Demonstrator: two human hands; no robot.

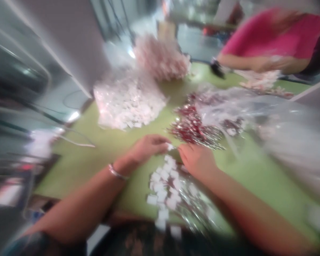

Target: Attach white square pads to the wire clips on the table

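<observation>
The picture is smeared by motion. My left hand [146,147] and my right hand [196,160] meet over the green table [96,160], fingertips together around a small white piece [170,146]. Both hands look pinched closed. Below them lies a scatter of small white square pieces [162,186] mixed with shiny silver bits [194,209]. Just beyond my right hand sits a pile of red and silver shiny pieces [194,128]. A metal bangle [116,173] circles my left wrist.
A clear bag of white pieces [128,101] lies at the left, a pinkish heap [161,57] behind it. Crumpled clear plastic [269,121] covers the right side. Another person in a pink top [269,35] leans on the far edge.
</observation>
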